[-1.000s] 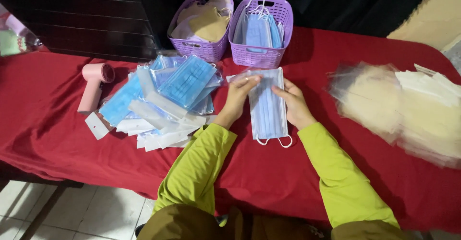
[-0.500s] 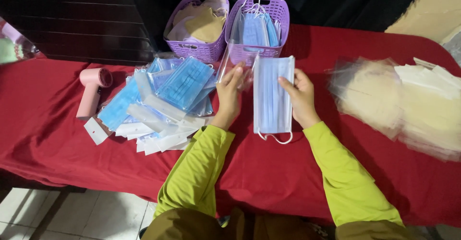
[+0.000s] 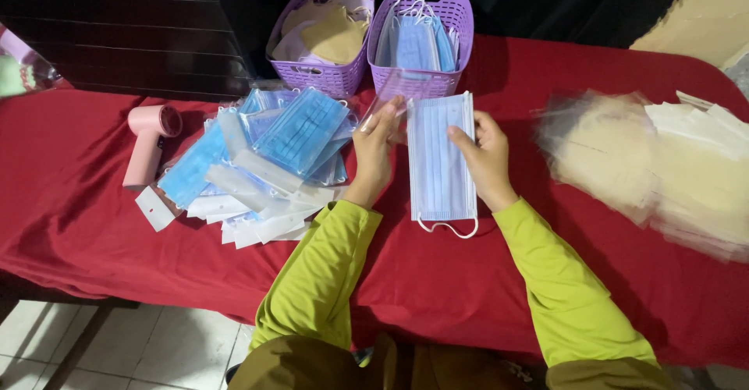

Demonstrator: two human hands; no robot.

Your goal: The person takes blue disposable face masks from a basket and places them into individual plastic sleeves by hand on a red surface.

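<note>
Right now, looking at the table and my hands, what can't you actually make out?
- Head view, stacks at right: motion-blurred, kind unclear, cut by the edge.
- Bag at far left: cropped by the frame.
- Left basket: beige contents heaped, not countable.
- Left hand: clear sleeve it holds is see-through, edges faint.
- Right hand covers part of the mask.

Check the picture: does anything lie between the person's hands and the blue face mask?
No. Both the left hand and the right hand already grip the blue face mask by its long edges, holding it above the red tablecloth. A clear sleeve sits at the left fingertips.
</note>
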